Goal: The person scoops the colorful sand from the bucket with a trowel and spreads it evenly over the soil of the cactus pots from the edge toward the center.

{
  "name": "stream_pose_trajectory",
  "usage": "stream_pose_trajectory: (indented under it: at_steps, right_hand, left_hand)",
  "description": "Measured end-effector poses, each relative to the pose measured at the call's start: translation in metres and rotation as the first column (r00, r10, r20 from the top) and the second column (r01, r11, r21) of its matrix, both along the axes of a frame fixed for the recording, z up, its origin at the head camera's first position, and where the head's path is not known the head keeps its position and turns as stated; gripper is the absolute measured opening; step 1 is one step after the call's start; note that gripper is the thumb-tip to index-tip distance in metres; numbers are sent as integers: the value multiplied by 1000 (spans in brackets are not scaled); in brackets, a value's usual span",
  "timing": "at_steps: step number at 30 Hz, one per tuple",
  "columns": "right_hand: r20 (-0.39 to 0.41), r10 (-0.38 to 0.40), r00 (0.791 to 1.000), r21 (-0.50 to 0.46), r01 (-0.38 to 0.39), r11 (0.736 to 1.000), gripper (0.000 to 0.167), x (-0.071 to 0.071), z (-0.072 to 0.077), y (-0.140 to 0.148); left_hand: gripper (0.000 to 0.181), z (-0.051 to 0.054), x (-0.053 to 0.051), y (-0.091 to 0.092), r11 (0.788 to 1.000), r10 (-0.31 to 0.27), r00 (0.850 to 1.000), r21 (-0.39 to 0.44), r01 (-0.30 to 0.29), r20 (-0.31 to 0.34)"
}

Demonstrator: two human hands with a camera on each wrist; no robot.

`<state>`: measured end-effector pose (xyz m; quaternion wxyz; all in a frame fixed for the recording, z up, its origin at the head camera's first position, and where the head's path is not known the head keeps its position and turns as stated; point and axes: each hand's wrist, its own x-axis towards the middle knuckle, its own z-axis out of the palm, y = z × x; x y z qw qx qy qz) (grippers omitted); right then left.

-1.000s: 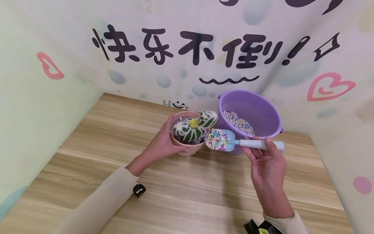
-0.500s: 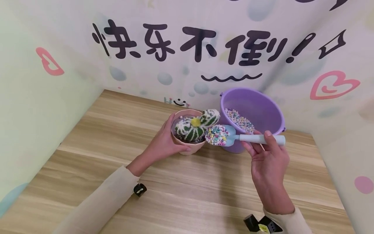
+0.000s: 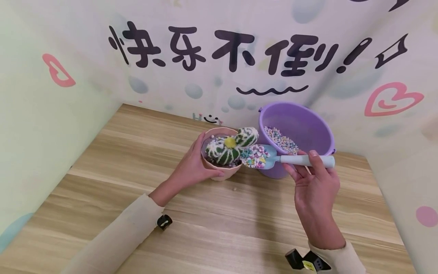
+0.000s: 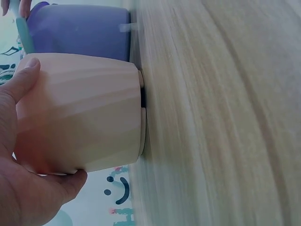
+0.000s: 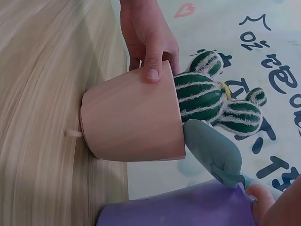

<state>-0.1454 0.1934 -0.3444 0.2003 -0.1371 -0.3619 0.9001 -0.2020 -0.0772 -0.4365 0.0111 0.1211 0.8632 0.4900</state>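
In the head view my left hand (image 3: 193, 163) grips the rim of a pinkish flowerpot (image 3: 222, 174), thumb in front. The pot stands upright on the wooden table. A fuzzy white-striped green cactus (image 3: 224, 151) with a yellow flower sits in it, with some pebbles around its base. My right hand (image 3: 316, 194) holds a light blue scoop (image 3: 271, 156) by its pale handle. Colourful pebbles (image 3: 254, 156) fill the scoop. Its tip lies at the pot's right rim, beside the cactus; the right wrist view shows the scoop (image 5: 214, 148) tilted against that rim.
A purple bucket (image 3: 297, 121) with more colourful pebbles (image 3: 281, 140) stands right of the pot, partly under the scoop. One small pale speck (image 3: 234, 189) shows in front of the pot on the wooden table (image 3: 205, 228). A printed cloth wall (image 3: 188, 91) rises behind.
The scoop tip has moved slightly left, onto the pot's rim, and its pebbles have shifted. A small pale speck has appeared in front of the pot. My left hand keeps its hold.
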Motion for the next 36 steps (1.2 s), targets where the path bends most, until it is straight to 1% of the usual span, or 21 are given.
stream_pose_trajectory:
  at_steps: [4,8,15,22,26,29,31,36]
  right_hand:
    - [9,-1,1000,7,1,1000,27,0,1,0]
    - [18,3,1000,9,-3,1000,27,-1,1,1]
    - [35,6,999,39,-8,999,26,-1,3,0]
    - [44,13,999,63,-16,998,27,-1,6,-1]
    - [40,15,999,78,-19,997,27,-1,8,-1]
    - [33,18,999,92,-21,995,27,-1,8,-1]
    - [31,19,999,99,-22,995,26,-2,8,-1]
    - [41,24,999,108,-28,994,26,-2,10,0]
  left_hand:
    - [131,0,1,1,1000,11,1000,2,-11,-6]
    - [129,-1,2,3,1000,22,999,9,-22,-30]
    - [130,-3,5,6,998,58,997,-29,-59,-51]
    - [130,-2,7,10,995,90,993,-46,-94,-79]
    - [130,-2,8,12,992,102,992,-70,-107,-78]
    - [131,-1,8,13,991,101,993,-81,-107,-68]
    - [132,-1,8,12,993,94,994,-72,-98,-57]
    - [134,0,4,8,999,53,999,-12,-53,-11]
